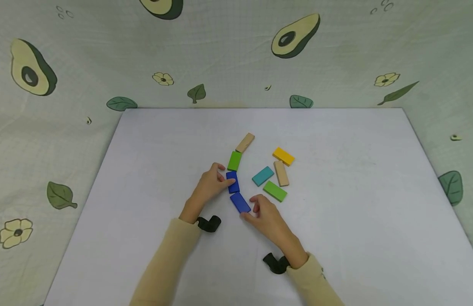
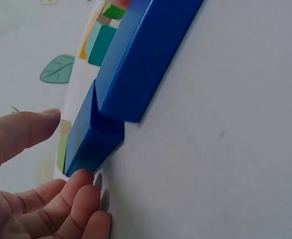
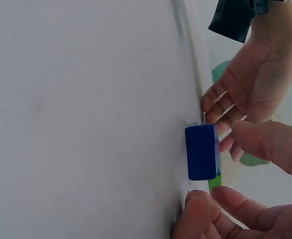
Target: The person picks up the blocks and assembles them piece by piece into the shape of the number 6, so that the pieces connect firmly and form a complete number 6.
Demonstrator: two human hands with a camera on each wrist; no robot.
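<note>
In the head view, two blue blocks meet end to end: an upper one (image 1: 232, 188) and a lower one (image 1: 240, 202). My left hand (image 1: 209, 185) is at the upper block, its thumb over the block and its fingers on the left. The left wrist view shows the thumb (image 2: 24, 134) apart from the block, with curved fingertips close to its end. My right hand (image 1: 270, 219) is beside the lower block. In the right wrist view, the thumb and fingers lie either side of that blue block (image 3: 202, 152) with gaps visible; any light contact is unclear.
A green block (image 1: 234, 161) and a plain wooden block (image 1: 245, 143) continue the curved row upward. To the right lie a teal block (image 1: 263, 176), another green block (image 1: 275, 191), another wooden block (image 1: 281, 173) and a yellow block (image 1: 283, 156). All are on the white table (image 1: 374, 212).
</note>
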